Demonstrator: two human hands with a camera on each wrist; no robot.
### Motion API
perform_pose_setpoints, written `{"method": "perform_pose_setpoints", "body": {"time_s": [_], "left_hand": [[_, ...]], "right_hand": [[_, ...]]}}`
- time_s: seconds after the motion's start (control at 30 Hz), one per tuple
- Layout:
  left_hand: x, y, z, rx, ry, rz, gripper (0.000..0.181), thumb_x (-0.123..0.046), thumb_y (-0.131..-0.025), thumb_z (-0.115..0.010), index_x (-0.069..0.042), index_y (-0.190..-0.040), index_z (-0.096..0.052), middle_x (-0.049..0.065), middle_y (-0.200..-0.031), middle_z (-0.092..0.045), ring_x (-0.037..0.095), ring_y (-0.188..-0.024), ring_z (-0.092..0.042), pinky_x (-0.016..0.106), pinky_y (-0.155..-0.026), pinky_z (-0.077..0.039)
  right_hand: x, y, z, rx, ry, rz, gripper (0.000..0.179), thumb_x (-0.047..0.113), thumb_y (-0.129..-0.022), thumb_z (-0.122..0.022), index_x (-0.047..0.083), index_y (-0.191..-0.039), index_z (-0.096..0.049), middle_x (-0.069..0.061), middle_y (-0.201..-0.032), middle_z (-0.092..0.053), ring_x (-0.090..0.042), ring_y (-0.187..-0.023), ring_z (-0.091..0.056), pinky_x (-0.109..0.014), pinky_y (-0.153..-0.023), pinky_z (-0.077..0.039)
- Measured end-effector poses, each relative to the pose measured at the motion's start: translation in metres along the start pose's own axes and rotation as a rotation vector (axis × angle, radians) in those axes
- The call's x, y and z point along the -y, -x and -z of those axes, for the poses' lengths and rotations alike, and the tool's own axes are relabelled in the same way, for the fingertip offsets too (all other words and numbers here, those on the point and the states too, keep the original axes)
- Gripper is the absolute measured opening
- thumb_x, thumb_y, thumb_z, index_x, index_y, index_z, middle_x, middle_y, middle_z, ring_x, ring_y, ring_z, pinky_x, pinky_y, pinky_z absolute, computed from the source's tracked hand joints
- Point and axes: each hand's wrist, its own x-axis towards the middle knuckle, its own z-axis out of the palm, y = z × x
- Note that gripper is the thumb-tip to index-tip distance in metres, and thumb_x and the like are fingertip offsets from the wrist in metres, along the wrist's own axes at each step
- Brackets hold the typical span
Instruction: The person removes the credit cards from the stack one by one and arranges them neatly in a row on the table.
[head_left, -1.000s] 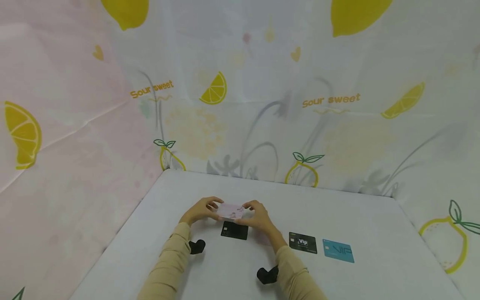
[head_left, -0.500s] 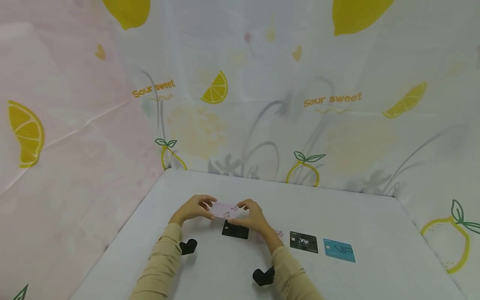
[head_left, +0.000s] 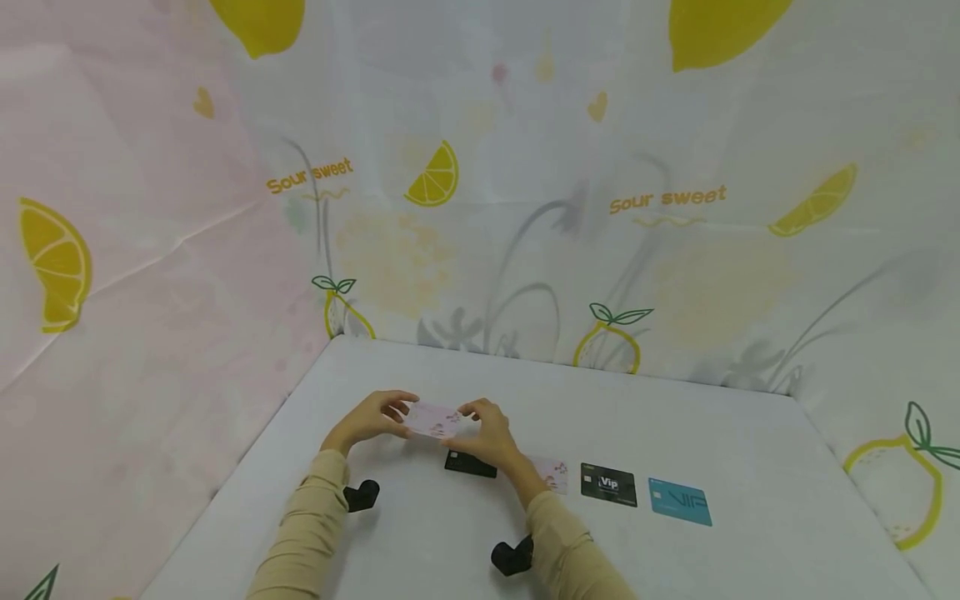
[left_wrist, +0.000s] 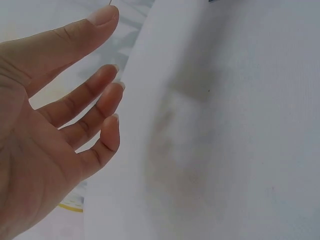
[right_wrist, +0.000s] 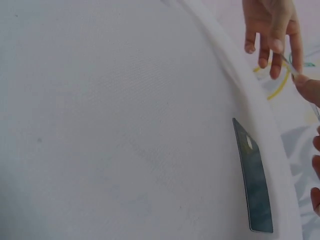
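Note:
A pink card with a floral print (head_left: 431, 420) is held up between both hands over the far part of the table. My left hand (head_left: 372, 419) pinches its left end between thumb and fingers. At the right end, the thumb and fingers of my right hand (head_left: 491, 435) grip it. The right wrist view shows the card edge-on (right_wrist: 288, 64), running between the two hands. Below the right hand lies a black card (head_left: 470, 464), its upper part covered by that hand. In the left wrist view the held card is out of sight above the thumb.
A second pink card (head_left: 551, 473) lies beside my right wrist, partly covered by it. Further right are a black card marked Vip (head_left: 608, 485) and a blue VIP card (head_left: 679, 502). A lemon-print cloth wall (head_left: 487, 250) rises behind the white table (head_left: 750, 450).
Both hands have shifted left together, carrying the pink card along. The second pink card has come out from behind my right forearm, while the right hand now overlaps more of the black card.

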Motion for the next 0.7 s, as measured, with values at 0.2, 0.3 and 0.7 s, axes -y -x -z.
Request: {"method": "perform_pose_setpoints", "body": {"time_s": [0.2, 0.3, 0.7], "left_hand": [[0.004, 0.008, 0.004, -0.013, 0.009, 0.024, 0.062, -0.007, -0.07, -0.079, 0.007, -0.124, -0.053, 0.022, -0.103, -0.061, 0.029, -0.088, -0.059, 0.034, -0.073, -0.049], [0.006, 0.01, 0.006, -0.018, 0.01, 0.022, 0.063, -0.007, -0.07, -0.079, 0.008, -0.125, -0.052, 0.023, -0.104, -0.06, 0.03, -0.088, -0.059, 0.035, -0.073, -0.048], [0.016, 0.025, 0.014, -0.03, -0.032, 0.063, 0.061, -0.004, -0.069, -0.078, 0.008, -0.124, -0.054, 0.024, -0.104, -0.06, 0.03, -0.089, -0.058, 0.034, -0.073, -0.048]], "right_hand": [[0.006, -0.003, -0.008, -0.004, 0.01, 0.029, 0.051, 0.029, -0.069, -0.083, 0.0, -0.106, -0.063, -0.013, -0.104, -0.06, -0.029, -0.095, -0.054, -0.046, -0.079, -0.037], [0.009, -0.003, -0.01, -0.006, 0.008, 0.034, 0.051, 0.029, -0.069, -0.083, 0.0, -0.106, -0.063, -0.012, -0.104, -0.061, -0.029, -0.095, -0.054, -0.044, -0.078, -0.035], [0.016, -0.008, -0.033, 0.055, 0.121, -0.007, 0.053, 0.036, -0.071, -0.081, 0.002, -0.108, -0.063, -0.01, -0.109, -0.06, -0.024, -0.094, -0.052, -0.037, -0.076, -0.034]]}}
